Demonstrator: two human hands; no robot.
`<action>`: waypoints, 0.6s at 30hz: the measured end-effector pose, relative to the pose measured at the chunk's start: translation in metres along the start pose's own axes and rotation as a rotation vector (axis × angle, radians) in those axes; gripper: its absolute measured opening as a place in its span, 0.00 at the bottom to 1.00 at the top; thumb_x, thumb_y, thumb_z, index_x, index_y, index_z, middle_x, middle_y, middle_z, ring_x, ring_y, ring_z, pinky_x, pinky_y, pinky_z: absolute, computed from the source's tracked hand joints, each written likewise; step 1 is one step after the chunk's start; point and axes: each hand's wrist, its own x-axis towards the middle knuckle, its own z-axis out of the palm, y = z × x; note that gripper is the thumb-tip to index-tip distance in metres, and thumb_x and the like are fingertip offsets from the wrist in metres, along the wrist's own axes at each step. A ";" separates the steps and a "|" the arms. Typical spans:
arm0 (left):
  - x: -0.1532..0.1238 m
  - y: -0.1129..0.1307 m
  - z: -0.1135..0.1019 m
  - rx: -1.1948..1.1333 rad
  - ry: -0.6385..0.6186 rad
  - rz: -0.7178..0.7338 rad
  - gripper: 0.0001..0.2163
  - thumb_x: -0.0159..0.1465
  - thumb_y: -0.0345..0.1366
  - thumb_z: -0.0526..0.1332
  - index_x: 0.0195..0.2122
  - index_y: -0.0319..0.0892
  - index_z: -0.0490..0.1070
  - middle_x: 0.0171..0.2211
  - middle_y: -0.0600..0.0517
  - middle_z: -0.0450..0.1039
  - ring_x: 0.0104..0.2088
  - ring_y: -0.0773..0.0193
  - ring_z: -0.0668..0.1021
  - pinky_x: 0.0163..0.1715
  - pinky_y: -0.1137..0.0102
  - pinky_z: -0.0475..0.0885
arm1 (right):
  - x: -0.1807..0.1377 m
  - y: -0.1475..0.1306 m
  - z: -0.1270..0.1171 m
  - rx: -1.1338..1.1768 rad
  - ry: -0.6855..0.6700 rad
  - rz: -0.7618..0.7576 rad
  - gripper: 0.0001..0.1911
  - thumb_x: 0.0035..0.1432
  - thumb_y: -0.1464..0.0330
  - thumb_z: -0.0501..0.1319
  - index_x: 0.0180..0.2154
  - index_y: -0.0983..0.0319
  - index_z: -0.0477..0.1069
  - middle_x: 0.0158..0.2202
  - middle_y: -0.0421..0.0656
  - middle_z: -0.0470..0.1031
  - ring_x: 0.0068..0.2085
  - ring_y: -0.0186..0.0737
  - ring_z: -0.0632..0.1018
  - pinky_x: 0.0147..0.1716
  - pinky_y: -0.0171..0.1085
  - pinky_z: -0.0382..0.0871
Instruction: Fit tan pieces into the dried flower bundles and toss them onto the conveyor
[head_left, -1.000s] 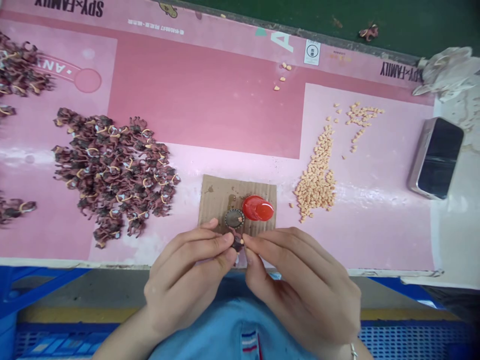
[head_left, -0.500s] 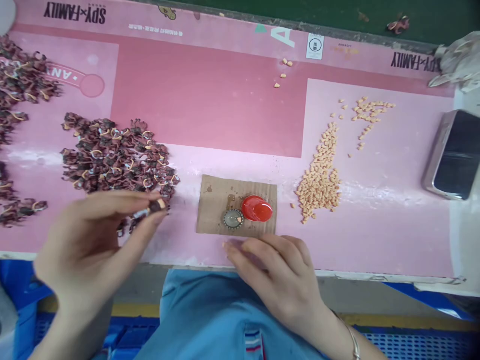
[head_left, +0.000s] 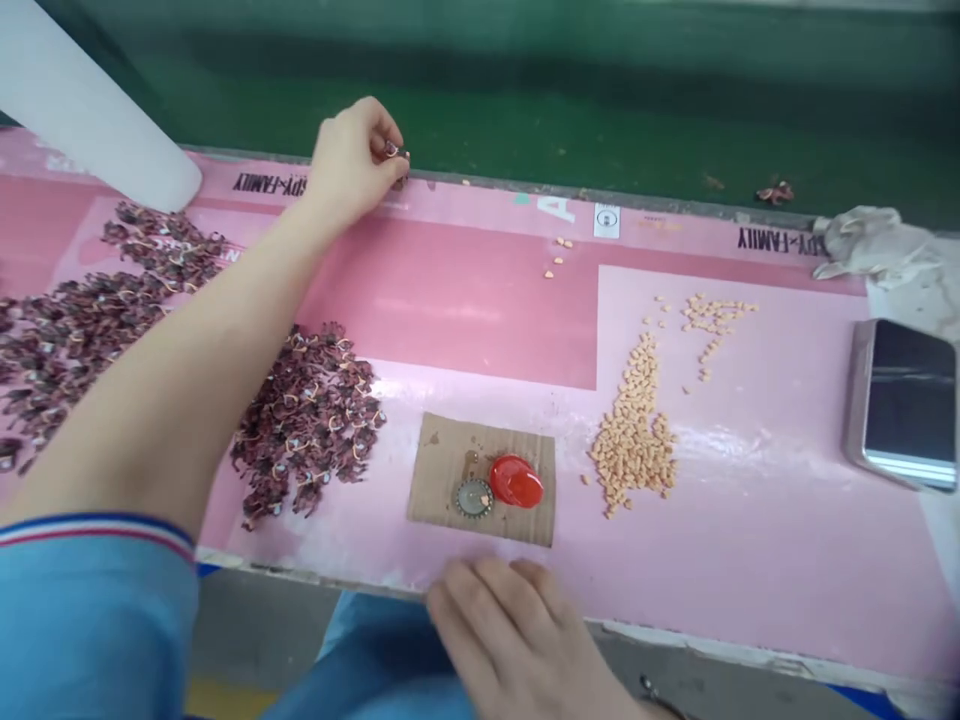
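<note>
I have the left hand [head_left: 356, 155] extended to the far edge of the pink tabletop [head_left: 757, 540], with thumb and fingers closed in a pinch on one small dark figurine [head_left: 393, 151]. The figurine sits at the fingertips, at the border with the green surface [head_left: 570, 150]; I cannot tell whether it touches anything below. The right hand [head_left: 517, 640] lies at the near edge with its fingers curled; its fingertips are hidden, so I cannot tell how far it is open or whether it holds anything. I judge the step in hand to be transfer of the figurine across the far edge. The next move appears to call for a low, steady wrist and a light release, clear of the loose figurine [head_left: 774, 192] lying well to the right on the green surface. On withdrawal, the forearm should clear the figurine pile [head_left: 311, 420] beneath it. Between both hands, the cardboard [head_left: 435, 505] carries the crimped bottle cap [head_left: 466, 497] and the glossy red container [head_left: 517, 482]; the pale yellow pieces [head_left: 634, 465] lie to their right.
</note>
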 end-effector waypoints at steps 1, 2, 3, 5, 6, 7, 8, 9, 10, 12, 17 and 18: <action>0.012 0.001 0.003 -0.010 0.013 -0.024 0.15 0.69 0.38 0.55 0.25 0.39 0.61 0.32 0.63 0.77 0.45 0.75 0.85 0.52 0.73 0.79 | 0.000 -0.001 -0.001 0.016 0.034 0.020 0.08 0.69 0.72 0.61 0.39 0.58 0.79 0.34 0.43 0.80 0.39 0.40 0.75 0.41 0.37 0.69; 0.019 0.001 0.006 -0.019 0.037 -0.046 0.15 0.69 0.35 0.57 0.24 0.41 0.59 0.29 0.66 0.74 0.42 0.81 0.83 0.51 0.79 0.79 | 0.000 -0.001 -0.003 0.033 0.064 0.046 0.07 0.67 0.72 0.63 0.37 0.57 0.79 0.32 0.41 0.78 0.38 0.39 0.75 0.40 0.36 0.69; 0.023 0.000 0.008 -0.027 0.067 -0.061 0.15 0.69 0.32 0.58 0.24 0.42 0.59 0.28 0.68 0.72 0.40 0.86 0.81 0.50 0.85 0.77 | -0.001 0.000 -0.005 0.054 0.080 0.078 0.06 0.66 0.72 0.65 0.35 0.56 0.78 0.31 0.41 0.77 0.37 0.39 0.75 0.40 0.36 0.70; 0.022 -0.001 0.009 -0.057 0.122 -0.026 0.16 0.67 0.29 0.61 0.24 0.42 0.57 0.28 0.69 0.69 0.42 0.91 0.77 0.51 0.92 0.72 | -0.003 0.009 -0.010 0.104 0.080 0.155 0.06 0.63 0.72 0.69 0.34 0.55 0.77 0.31 0.40 0.75 0.36 0.40 0.75 0.38 0.35 0.71; 0.017 0.000 0.007 -0.077 0.136 0.018 0.16 0.67 0.29 0.62 0.24 0.42 0.57 0.30 0.68 0.69 0.44 0.91 0.77 0.52 0.92 0.71 | -0.005 0.015 -0.014 0.131 0.078 0.193 0.07 0.62 0.72 0.69 0.33 0.55 0.76 0.31 0.40 0.74 0.37 0.40 0.75 0.37 0.35 0.72; 0.008 0.002 0.005 -0.098 0.135 0.073 0.16 0.67 0.30 0.61 0.23 0.41 0.57 0.32 0.67 0.70 0.46 0.89 0.77 0.52 0.91 0.71 | -0.007 0.021 -0.017 0.160 0.081 0.226 0.07 0.62 0.72 0.69 0.33 0.55 0.75 0.31 0.40 0.72 0.37 0.40 0.75 0.37 0.35 0.72; -0.005 0.005 0.002 -0.118 0.121 0.135 0.16 0.69 0.32 0.58 0.23 0.40 0.59 0.34 0.65 0.71 0.49 0.85 0.78 0.53 0.88 0.71 | -0.010 0.028 -0.021 0.190 0.086 0.256 0.07 0.63 0.73 0.68 0.34 0.55 0.75 0.32 0.41 0.71 0.37 0.40 0.75 0.36 0.35 0.72; -0.023 0.007 -0.001 -0.134 0.098 0.191 0.15 0.70 0.32 0.55 0.24 0.38 0.61 0.36 0.64 0.72 0.50 0.81 0.79 0.53 0.84 0.73 | -0.012 0.034 -0.025 0.222 0.097 0.283 0.07 0.64 0.74 0.65 0.35 0.56 0.74 0.32 0.41 0.70 0.37 0.41 0.75 0.36 0.36 0.72; -0.044 0.009 -0.004 -0.141 0.064 0.232 0.14 0.70 0.32 0.55 0.25 0.36 0.65 0.36 0.63 0.74 0.49 0.76 0.81 0.52 0.80 0.74 | -0.014 0.039 -0.028 0.256 0.112 0.309 0.07 0.66 0.75 0.63 0.36 0.57 0.73 0.33 0.42 0.69 0.38 0.41 0.74 0.35 0.36 0.73; -0.099 0.012 -0.009 -0.158 -0.024 0.345 0.08 0.67 0.28 0.61 0.29 0.35 0.72 0.32 0.62 0.78 0.42 0.72 0.84 0.49 0.75 0.77 | -0.016 0.045 -0.031 0.325 0.139 0.346 0.08 0.67 0.76 0.59 0.38 0.58 0.72 0.34 0.43 0.67 0.39 0.41 0.73 0.35 0.36 0.72; -0.246 0.008 -0.004 -0.376 -0.227 0.875 0.02 0.71 0.31 0.65 0.41 0.41 0.77 0.37 0.53 0.84 0.39 0.64 0.81 0.46 0.69 0.78 | -0.009 0.043 -0.024 0.415 0.191 0.328 0.07 0.70 0.74 0.57 0.39 0.58 0.71 0.36 0.44 0.69 0.39 0.41 0.74 0.36 0.37 0.74; -0.266 0.007 0.000 -0.418 -0.188 0.857 0.04 0.73 0.31 0.62 0.41 0.40 0.76 0.36 0.52 0.83 0.39 0.64 0.81 0.45 0.69 0.78 | -0.007 0.041 -0.022 0.436 0.174 0.309 0.07 0.71 0.73 0.57 0.39 0.57 0.71 0.36 0.43 0.70 0.39 0.41 0.75 0.37 0.38 0.75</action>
